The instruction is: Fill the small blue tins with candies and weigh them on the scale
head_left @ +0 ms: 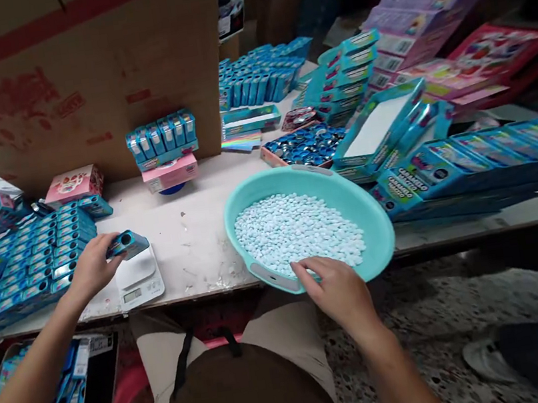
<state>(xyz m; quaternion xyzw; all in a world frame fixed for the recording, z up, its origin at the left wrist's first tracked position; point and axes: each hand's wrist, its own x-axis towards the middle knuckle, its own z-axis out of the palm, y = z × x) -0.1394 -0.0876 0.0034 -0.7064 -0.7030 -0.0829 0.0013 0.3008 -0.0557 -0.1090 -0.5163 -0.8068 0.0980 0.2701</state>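
Left of centre in the frame, the left hand (92, 265) grasps a small blue box (128, 245) over a white scale (141, 274); a slack pinch could drop it. Lower centre, the right hand (337, 289) is at pale pellets (298, 231), its grip unclear.

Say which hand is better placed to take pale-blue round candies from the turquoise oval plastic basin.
Likely the right hand: it is over the near rim of the basin, beside the candies, whereas the left hand holds a small blue rectangular cardboard box.
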